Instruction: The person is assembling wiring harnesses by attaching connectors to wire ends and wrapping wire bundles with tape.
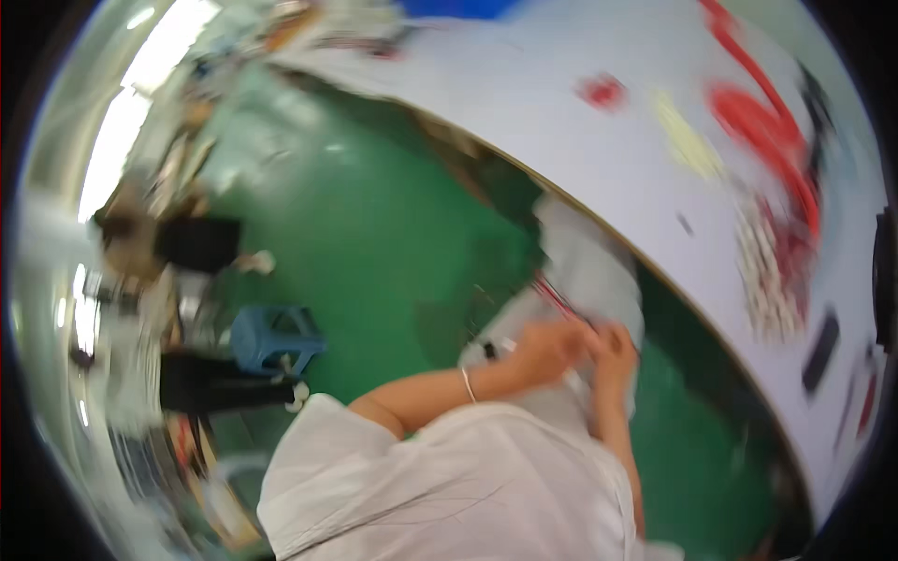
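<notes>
Close together over my lap, both hands are blurred by motion. My left hand (550, 353), with a pale bangle (469, 384) at its wrist, has its fingers drawn in against the right one. My right hand (613, 353) is closed, its fingertips meeting the left fingers. A thin red-and-dark strip (557, 294) runs from where the fingers meet toward my knees; its kind is too smeared to tell. Beside the left wrist, a small black-and-white thing (490, 350) lies against my light trousers (589, 234).
A white table (599, 178) curves along my front and right. On it are red strips (767, 122), a yellow piece (686, 136), a bundle of whitish pieces (769, 271) and a dark block (821, 351). A blue stool (276, 337) and other people stand on the green floor (374, 206) to the left.
</notes>
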### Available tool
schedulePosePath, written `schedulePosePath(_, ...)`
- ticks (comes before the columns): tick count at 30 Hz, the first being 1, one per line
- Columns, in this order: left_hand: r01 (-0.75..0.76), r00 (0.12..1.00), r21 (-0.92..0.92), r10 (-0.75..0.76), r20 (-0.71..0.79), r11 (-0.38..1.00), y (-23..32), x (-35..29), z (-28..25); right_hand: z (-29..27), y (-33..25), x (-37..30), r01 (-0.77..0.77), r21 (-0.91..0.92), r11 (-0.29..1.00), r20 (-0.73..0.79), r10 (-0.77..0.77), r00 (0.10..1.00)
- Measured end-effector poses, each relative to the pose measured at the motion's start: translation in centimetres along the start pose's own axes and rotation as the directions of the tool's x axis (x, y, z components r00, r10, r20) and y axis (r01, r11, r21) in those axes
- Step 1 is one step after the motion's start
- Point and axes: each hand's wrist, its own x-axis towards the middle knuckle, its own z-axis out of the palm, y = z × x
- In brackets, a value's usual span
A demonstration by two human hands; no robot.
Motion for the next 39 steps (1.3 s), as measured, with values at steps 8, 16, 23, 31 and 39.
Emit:
schedulePosePath(8, 0.11, 0.984, 0.231, -0.139, 0.113, 0.967, 0.8, 1.3, -10.1, -6.2, -9.1, 1.1, 0.415, -0.488, 0.768, 0.074, -0.438, 0.896)
schedulePosePath(16, -0.348, 0.932, 0.424, 0.259, 0.255, 0.836, 4.6, 7.2, -19.7, -8.7, -11.5, 16.5, 0.503, -0.864, 0.013, 0.31, -0.774, 0.553)
schedulePosePath(23, -0.542, 0.838, 0.498, 0.387, 0.386, 0.677, 8.0, 8.7, -20.1, -2.2, -18.6, 4.5, 0.653, -0.24, 0.718, 0.3, -0.585, 0.753)
schedulePosePath(31, -0.672, 0.74, 0.56, 0.412, 0.531, 0.485, 11.0, 8.7, -18.6, 0.5, -19.6, -0.8, 0.125, 0.37, 0.921, 0.619, -0.345, 0.705)
schedulePosePath(39, -0.834, 0.499, 0.526, 0.638, 0.586, 0.169, 10.6, 9.8, -18.3, -0.9, -20.1, 0.5, -0.495, 0.262, 0.829, 0.878, 0.008, 0.478)
